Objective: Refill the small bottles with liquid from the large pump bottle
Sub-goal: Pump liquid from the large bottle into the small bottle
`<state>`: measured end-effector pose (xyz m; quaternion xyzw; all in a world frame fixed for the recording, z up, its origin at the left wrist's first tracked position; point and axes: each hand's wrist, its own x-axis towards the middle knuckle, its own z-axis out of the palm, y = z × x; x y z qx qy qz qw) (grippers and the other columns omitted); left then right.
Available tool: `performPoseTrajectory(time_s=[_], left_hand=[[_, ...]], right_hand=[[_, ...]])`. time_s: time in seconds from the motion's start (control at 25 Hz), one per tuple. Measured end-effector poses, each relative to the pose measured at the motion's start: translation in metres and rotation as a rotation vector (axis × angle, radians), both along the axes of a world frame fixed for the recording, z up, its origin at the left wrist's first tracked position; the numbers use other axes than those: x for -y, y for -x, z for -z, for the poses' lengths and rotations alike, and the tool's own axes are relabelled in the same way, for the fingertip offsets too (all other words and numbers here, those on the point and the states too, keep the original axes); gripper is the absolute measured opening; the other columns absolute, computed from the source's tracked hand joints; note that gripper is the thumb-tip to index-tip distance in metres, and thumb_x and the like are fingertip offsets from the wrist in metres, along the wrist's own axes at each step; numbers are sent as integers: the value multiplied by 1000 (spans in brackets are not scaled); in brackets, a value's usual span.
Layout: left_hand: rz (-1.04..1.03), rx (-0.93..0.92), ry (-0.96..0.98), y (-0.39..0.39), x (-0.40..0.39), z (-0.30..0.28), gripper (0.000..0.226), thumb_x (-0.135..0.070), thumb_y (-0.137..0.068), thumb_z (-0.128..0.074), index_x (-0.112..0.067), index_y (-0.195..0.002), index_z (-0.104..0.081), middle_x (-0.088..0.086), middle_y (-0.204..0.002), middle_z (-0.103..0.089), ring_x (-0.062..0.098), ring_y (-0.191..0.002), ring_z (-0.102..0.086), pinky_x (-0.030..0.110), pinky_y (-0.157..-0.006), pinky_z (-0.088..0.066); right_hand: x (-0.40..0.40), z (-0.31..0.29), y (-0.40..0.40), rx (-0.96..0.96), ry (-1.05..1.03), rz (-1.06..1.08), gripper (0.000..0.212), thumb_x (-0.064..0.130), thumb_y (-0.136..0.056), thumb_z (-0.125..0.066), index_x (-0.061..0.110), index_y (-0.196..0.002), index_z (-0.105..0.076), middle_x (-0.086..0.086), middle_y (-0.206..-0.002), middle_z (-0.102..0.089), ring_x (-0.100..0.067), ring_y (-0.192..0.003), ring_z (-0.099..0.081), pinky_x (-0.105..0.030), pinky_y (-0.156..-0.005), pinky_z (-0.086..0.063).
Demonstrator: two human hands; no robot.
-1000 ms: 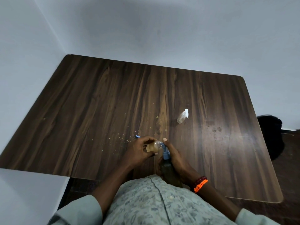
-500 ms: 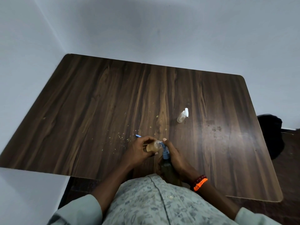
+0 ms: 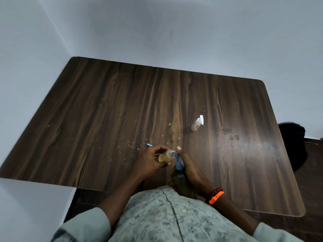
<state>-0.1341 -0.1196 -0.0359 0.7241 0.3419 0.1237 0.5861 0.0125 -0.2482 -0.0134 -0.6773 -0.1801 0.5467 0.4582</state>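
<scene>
A person sits at the near edge of a dark wood-grain tabletop (image 3: 104, 110), seen from above. Both forearms reach forward and the hands meet just in front of the body.

The left hand (image 3: 150, 161) is turned with its back to the camera, its fingers (image 3: 155, 149) curled around a small bottle (image 3: 166, 156) holding amber liquid. The bottle is tipped on its side, its open neck pointing right against the nozzle of the pump.

The right hand (image 3: 189, 169) wraps around the neck of the large pump bottle (image 3: 180, 180), which stands upright at the table's near edge. Its thumb (image 3: 179, 149) rests on top of the blue pump head (image 3: 178, 162), and the other fingers are closed around the bottle's far side. Two bead bracelets (image 3: 215, 195), one dark red and one orange, circle the right wrist.

There are three bottles in all: the large one, the small one in the left hand, and a second small bottle (image 3: 196, 124), clear with a white pump top, well apart toward the middle right of the tabletop. Small pale crumbs (image 3: 130, 145) are scattered near the left hand.

A small blue item (image 3: 149, 145) shows behind the left hand, mostly hidden. The large bottle's dark lower body is partly covered by the patterned shirt (image 3: 166, 215). A dark shape (image 3: 293, 142) sits on the floor at the right, too dim to make out.
</scene>
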Motion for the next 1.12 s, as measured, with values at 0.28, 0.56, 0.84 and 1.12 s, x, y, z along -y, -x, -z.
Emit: performPoseTrajectory(time_s=[0.28, 0.56, 0.84, 1.12], left_hand=[[25, -17, -2, -3, 4, 4, 43, -14, -79, -92, -19, -117, -76, -5, -115, -80, 11, -110, -76, 46, -100, -64], [17, -22, -2, -2, 3, 3, 42, -13, -78, -92, -23, -116, -76, -8, -113, -81, 8, -108, -77, 45, -98, -64], [6, -24, -1, -4, -1, 2, 41, -12, -77, -92, -19, -114, -76, -6, -111, -81, 10, -108, -77, 47, -98, -64], [28, -52, -7, -4, 1, 3, 42, -10, -78, -91, -17, -117, -76, -5, -113, -80, 12, -109, -76, 48, -97, -64]], right_hand=[[6, 0, -4, -5, 5, -26, 62, 74, -91, -50, 19, -93, -81, -7, -91, -81, -24, -87, -75, -44, -89, -54], [5, -2, -6, 22, 53, -49, 59, 56, -105, -40, 10, -93, -76, -9, -84, -78, -25, -80, -70, -39, -78, -55], [-3, 2, -3, -14, 42, -18, 69, 70, -94, -37, 18, -117, -76, -7, -111, -81, -19, -99, -76, -40, -97, -56], [1, 9, -10, -49, 84, -84, 61, 63, -102, -39, 14, -96, -76, -5, -84, -78, -19, -78, -72, -40, -82, -53]])
